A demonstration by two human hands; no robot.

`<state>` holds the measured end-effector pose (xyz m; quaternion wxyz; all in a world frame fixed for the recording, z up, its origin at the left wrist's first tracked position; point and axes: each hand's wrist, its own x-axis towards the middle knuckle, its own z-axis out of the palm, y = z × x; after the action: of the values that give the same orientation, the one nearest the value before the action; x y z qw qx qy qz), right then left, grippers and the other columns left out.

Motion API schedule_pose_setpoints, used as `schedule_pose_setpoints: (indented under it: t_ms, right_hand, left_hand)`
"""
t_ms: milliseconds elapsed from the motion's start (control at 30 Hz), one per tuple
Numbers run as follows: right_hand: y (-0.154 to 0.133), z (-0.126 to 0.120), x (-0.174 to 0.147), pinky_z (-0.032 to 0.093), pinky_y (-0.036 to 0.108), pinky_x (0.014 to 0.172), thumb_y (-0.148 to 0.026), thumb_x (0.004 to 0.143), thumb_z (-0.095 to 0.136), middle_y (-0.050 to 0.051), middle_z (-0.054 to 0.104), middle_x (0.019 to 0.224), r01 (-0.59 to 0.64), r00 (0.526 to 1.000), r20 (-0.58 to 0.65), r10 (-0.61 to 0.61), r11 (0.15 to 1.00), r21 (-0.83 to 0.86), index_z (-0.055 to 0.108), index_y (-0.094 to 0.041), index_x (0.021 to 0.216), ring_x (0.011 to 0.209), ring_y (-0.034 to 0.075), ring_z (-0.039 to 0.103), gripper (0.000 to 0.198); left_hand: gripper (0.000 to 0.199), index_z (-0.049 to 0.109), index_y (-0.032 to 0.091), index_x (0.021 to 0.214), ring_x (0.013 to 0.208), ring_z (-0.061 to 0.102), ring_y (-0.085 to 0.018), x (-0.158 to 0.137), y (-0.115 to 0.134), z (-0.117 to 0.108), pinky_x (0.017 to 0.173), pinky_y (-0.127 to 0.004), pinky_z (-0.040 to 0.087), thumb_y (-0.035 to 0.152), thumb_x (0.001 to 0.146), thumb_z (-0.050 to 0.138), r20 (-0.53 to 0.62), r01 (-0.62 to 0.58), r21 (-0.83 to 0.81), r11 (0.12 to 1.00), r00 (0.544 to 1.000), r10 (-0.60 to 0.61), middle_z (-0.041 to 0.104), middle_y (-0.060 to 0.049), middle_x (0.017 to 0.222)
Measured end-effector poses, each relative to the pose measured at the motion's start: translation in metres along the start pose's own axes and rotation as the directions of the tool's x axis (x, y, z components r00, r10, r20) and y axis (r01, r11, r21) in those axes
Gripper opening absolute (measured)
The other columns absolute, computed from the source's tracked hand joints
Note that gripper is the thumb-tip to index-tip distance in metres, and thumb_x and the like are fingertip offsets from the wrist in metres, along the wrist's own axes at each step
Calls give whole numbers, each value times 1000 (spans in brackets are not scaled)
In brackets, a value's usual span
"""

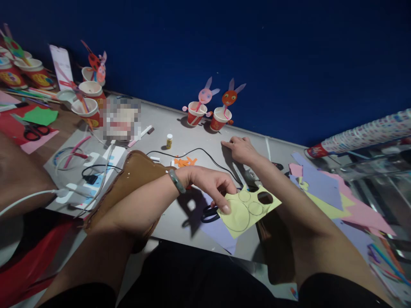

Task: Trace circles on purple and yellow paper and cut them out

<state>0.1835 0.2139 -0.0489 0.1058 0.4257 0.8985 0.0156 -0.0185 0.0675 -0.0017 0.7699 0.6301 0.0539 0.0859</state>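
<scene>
My left hand (216, 186), a green bangle on its wrist, pinches a yellow sheet of paper (236, 216) between thumb and fingers. Pencil-like circles are drawn on the sheet, and a round hole shows near its right corner. Black scissors handles (210, 214) stick out beneath the sheet's left side; their blades are hidden. A purple sheet (220, 237) lies under them on the table. My right hand (241, 149) reaches across to the table behind, index finger stretched out and other fingers partly bent, holding nothing visible. It is nearest to two rabbit-decorated paper cups (221, 119).
Orange paper scraps (186, 161), a small bottle (169, 141) and a black cable (201, 149) lie on the table. Left are a power strip (96, 179), brown leather-like item (141, 171) and more cups (86, 112). Right are coloured sheets (321, 179) and a cup stack (369, 130).
</scene>
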Motion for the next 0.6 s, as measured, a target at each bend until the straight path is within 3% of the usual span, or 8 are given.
schedule_pose_setpoints:
  t_ms: [267,433,600]
  right_hand:
    - [25,-1,33,42,50,99,-15,92,37,23,61,132,-248,967,-26,254,959,139,53,-18,153,123,39,57,64]
    - [26,-4,50,43,51,100,-21,93,42,22,59,132,-241,970,10,242,966,90,60,-22,148,120,39,59,58]
    - [25,2,34,44,49,99,-17,92,43,20,61,129,-182,983,7,182,981,71,64,-22,144,118,36,58,56]
  left_hand:
    - [38,79,14,73,64,63,-15,1,-1,0,61,-27,55,44,57,96,-14,9,27,1000,1000,-8,71,-5,69]
    - [40,80,15,74,66,63,-16,0,0,-1,61,-27,54,43,51,98,-17,24,33,999,1000,-23,71,-4,71]
    - [40,80,15,76,68,63,-16,-1,0,-2,62,-28,54,44,53,97,-21,10,49,999,1000,-9,71,-4,72]
